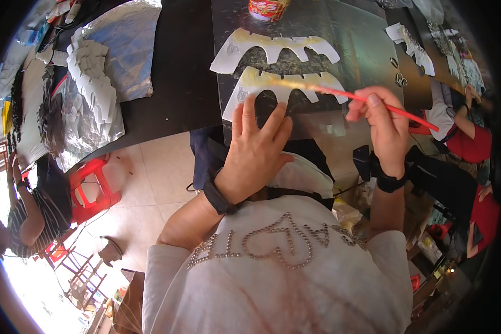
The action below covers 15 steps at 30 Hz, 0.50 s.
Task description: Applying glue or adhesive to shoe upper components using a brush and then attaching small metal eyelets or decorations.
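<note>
Head view: left hand (256, 147) palm down, fingers spread, gripping nothing, fingertips on the near cutout (254, 85) at its lower edge. Right hand (384, 125): fingers closed round a red brush (339, 93), tip at that cutout's yellow-smeared upper edge. Far cutout (270, 42) lies just beyond, near a tub (267, 10); both white, over the counter (183, 78).
</note>
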{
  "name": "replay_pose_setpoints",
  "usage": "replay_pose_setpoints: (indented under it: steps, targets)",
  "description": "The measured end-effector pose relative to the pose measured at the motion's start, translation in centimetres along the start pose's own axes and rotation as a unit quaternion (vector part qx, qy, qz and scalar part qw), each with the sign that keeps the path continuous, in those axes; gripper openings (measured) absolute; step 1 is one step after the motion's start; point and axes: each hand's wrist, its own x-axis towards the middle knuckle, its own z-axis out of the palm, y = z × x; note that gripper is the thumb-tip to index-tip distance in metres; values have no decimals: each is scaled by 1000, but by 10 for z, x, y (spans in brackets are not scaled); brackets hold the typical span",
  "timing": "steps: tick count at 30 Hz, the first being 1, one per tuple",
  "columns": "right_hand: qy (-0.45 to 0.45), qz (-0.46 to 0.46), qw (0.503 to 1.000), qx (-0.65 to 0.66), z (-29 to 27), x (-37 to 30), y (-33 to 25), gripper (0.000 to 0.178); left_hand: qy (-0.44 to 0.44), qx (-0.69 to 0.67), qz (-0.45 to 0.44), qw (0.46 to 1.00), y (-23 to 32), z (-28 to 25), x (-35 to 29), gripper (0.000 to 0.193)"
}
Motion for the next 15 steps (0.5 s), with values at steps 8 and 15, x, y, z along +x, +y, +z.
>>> replay_pose_setpoints:
  steps: [8, 15]
  targets:
    - [7, -3, 1000, -1, 1, 0, 5, 20, 3, -19, -4, 1000, 1, -1, 1, 61]
    - [36, -26, 999, -1, -2, 0, 2, 20, 7, -26, -9, 1000, 3, -1, 3, 61]
